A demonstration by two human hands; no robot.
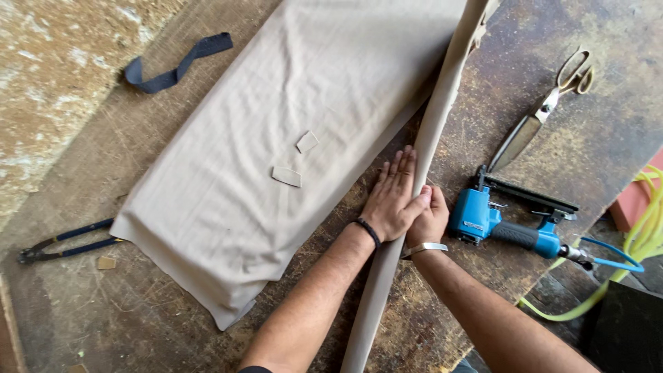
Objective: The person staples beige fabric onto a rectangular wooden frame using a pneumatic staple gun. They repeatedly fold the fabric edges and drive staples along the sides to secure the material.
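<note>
A long beige fabric-wrapped strip (431, 131) runs from the far edge of the worn, stained wooden worktop (483, 124) down to its near edge, lying along the right-hand side of a broad sheet of beige cloth (276, 138). Both hands meet on it about midway. The left hand (394, 197) lies flat, fingers straight and close together, pressing the worktop just beside the strip, its thumb reaching over the strip to the other hand, a hold that seems meant to pin the strip in place. The right hand (429, 220) is curled against the strip's right side, fingers folded in, though whether they pinch the fabric I cannot tell.

Just right of that hand lies a blue pneumatic staple gun (507, 224), close by — its yellow-green air hose (639, 235) trails off the right edge. Long metal shears (545, 110) rest beyond it. Two small pale scraps (297, 159) sit on the cloth, a dark webbing strap (176, 65) lies near the far-left corner, and blue-handled pincers (69, 243) lie at the left edge.
</note>
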